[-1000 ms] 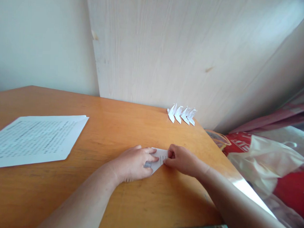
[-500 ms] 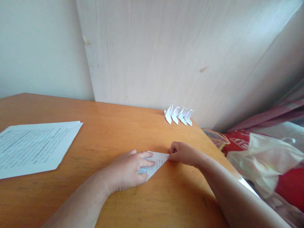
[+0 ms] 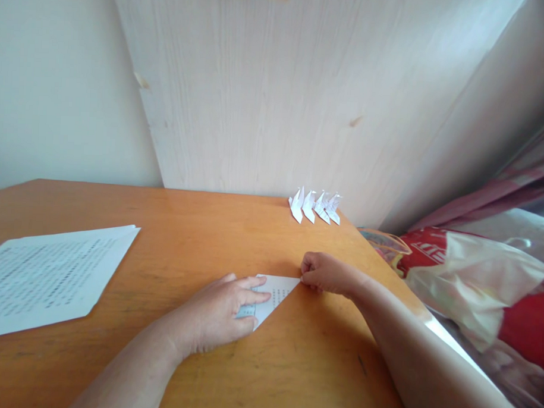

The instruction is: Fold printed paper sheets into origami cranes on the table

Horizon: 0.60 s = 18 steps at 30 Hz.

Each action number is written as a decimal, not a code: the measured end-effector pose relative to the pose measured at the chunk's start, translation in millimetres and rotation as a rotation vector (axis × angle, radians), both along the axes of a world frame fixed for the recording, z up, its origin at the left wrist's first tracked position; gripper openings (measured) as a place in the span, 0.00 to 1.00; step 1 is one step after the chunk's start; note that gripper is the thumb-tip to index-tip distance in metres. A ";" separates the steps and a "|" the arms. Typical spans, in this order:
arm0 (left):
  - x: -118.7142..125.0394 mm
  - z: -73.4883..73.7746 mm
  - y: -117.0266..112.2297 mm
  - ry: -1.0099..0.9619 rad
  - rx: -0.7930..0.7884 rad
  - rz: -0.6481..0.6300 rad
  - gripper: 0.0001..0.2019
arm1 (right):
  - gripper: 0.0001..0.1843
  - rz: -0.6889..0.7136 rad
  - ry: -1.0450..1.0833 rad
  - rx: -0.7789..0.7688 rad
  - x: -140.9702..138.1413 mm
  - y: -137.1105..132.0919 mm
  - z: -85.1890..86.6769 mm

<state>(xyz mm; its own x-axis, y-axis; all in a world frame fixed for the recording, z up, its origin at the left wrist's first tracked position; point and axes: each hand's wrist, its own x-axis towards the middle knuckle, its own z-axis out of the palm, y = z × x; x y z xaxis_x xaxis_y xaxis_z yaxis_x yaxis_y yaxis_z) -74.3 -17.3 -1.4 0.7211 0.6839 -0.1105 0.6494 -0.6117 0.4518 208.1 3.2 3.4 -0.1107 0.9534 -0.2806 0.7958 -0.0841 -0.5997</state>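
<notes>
A small printed sheet folded into a triangle [image 3: 275, 292] lies flat on the orange wooden table [image 3: 199, 237]. My left hand [image 3: 221, 314] rests on its left part with fingers stretched out, pressing it down. My right hand [image 3: 325, 272] is curled, its fingertips pinching the triangle's right corner against the table. Several small folded white paper figures [image 3: 314, 206] stand in a row at the table's far edge.
A stack of printed sheets [image 3: 46, 276] lies at the left of the table. A pale wooden board [image 3: 280, 91] leans behind the table. To the right, past the table edge, are red and clear plastic bags [image 3: 478, 282].
My right hand slid rightward along the folded paper to its corner, leaving more of the triangle showing. The camera tilted slightly, so everything sits a little lower and further left.
</notes>
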 end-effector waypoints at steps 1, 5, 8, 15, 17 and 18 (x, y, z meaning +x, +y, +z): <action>0.0 0.1 0.0 -0.002 -0.001 0.003 0.26 | 0.06 -0.009 0.010 0.002 -0.1 -0.1 -0.3; 1.5 2.5 -0.9 -0.001 -0.007 0.013 0.26 | 0.05 -0.033 0.040 0.018 0.0 -1.9 -2.1; 2.9 4.2 -2.4 -0.006 -0.009 0.022 0.27 | 0.03 -0.034 0.055 0.082 0.5 -4.8 -6.1; 4.4 5.7 -7.3 -0.129 -0.038 0.191 0.41 | 0.04 0.033 -0.019 0.401 -5.4 -13.2 -15.3; 5.0 6.7 -8.6 -0.162 -0.059 0.232 0.44 | 0.05 0.067 -0.036 0.433 -8.9 -16.2 -15.4; 5.3 7.2 -9.0 -0.174 -0.071 0.250 0.44 | 0.06 0.083 -0.052 0.451 -10.5 -17.6 -15.2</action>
